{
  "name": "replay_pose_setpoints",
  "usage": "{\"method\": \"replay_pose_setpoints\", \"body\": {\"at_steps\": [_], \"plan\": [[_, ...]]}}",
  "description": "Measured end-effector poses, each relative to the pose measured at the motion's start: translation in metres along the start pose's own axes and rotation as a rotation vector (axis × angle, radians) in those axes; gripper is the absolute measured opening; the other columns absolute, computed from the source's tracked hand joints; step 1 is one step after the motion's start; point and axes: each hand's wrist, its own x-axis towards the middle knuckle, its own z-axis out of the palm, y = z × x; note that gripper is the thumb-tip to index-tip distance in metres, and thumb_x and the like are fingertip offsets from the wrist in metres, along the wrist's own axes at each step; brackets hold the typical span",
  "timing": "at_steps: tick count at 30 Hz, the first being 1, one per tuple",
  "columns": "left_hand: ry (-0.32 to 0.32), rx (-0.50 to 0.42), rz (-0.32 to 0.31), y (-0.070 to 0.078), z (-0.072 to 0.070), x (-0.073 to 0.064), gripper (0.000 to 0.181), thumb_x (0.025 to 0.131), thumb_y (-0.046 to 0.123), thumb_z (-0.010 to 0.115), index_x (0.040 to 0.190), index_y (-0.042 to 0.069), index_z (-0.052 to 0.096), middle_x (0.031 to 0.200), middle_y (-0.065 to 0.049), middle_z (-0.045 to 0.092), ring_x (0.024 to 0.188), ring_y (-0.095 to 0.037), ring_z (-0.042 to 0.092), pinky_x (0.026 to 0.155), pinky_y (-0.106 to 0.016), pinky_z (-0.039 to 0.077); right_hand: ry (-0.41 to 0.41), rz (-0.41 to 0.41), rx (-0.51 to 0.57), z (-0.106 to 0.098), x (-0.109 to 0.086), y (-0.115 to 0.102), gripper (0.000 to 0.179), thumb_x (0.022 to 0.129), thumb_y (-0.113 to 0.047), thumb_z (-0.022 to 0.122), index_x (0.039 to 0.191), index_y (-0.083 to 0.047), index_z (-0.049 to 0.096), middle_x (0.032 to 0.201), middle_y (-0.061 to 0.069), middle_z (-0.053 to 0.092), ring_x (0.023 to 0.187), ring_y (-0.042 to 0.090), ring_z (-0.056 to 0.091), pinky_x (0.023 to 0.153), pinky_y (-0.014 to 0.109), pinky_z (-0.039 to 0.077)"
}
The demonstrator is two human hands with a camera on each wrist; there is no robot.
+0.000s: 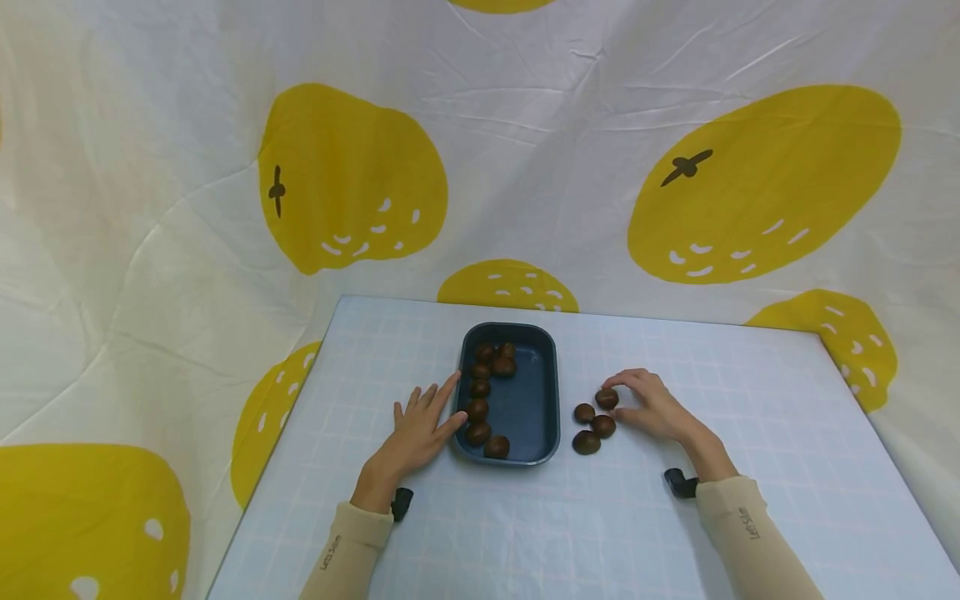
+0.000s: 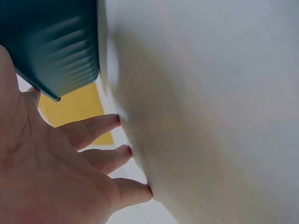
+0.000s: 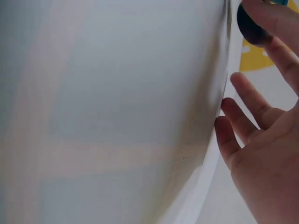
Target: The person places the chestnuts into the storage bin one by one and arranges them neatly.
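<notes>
Brown chestnuts (image 1: pixel 478 389) line the left side of a dark blue rectangular tray (image 1: pixel 542 450), with several grouped at its top and one at the bottom. My left hand (image 1: pixel 416 433) is spread on the table, its thumb and index finger touching the tray's left rim; the left wrist view shows the tray's ribbed side wall (image 2: pixel 70 51) beside these fingers. To the right of the tray, my right hand (image 1: pixel 651 406) pinches a chestnut (image 1: pixel 607 398) between thumb and index finger. In the right wrist view that chestnut (image 3: pixel 251 29) looks dark, and the other fingers extend loosely.
Three more chestnuts (image 1: pixel 587 442) lie close together between the tray and my right hand. A pale checked cloth (image 1: pixel 517 533) covers the table. Behind it hangs a white curtain (image 1: pixel 525 183) printed with large yellow fruit.
</notes>
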Motion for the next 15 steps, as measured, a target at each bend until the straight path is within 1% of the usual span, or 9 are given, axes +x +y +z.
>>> {"method": "replay_pose_setpoints", "body": {"at_steps": [4,8,11,15], "plan": [[-0.001,0.004,-0.010,0.001,0.000,-0.001,0.068,0.101,0.065,0.037,0.159,0.048,0.006,0.161,-0.020,0.023,0.147,-0.049,0.007,0.108,-0.074,-0.003,0.012,-0.001,0.040,-0.001,0.003,-0.001,0.044,0.085,-0.005,0.079,0.126,-0.012,0.065,0.126,0.008,0.061,0.125,0.034,0.044,0.105,0.062,0.031],[0.006,0.001,-0.004,0.002,0.000,-0.002,0.068,0.102,0.063,0.038,0.159,0.047,0.006,0.161,-0.021,0.024,0.147,-0.050,0.008,0.107,-0.074,-0.003,0.033,-0.011,0.062,-0.003,0.008,-0.006,0.041,0.086,-0.007,0.080,0.124,-0.013,0.066,0.124,0.005,0.062,0.123,0.030,0.046,0.105,0.059,0.032],[0.017,-0.006,0.012,0.003,-0.001,-0.003,0.068,0.102,0.061,0.039,0.160,0.044,0.008,0.160,-0.022,0.025,0.146,-0.052,0.010,0.106,-0.076,-0.002,0.043,-0.017,0.091,-0.007,0.012,-0.016,0.039,0.087,-0.010,0.079,0.123,-0.014,0.066,0.125,0.005,0.061,0.123,0.030,0.046,0.103,0.063,0.033],[0.024,-0.006,0.019,0.004,-0.002,-0.003,0.067,0.103,0.060,0.040,0.160,0.043,0.010,0.160,-0.022,0.026,0.145,-0.053,0.011,0.106,-0.076,-0.002,0.039,-0.011,0.144,-0.013,0.016,-0.033,0.038,0.090,-0.014,0.077,0.126,-0.016,0.064,0.129,0.007,0.056,0.125,0.034,0.043,0.099,0.070,0.034]]}}
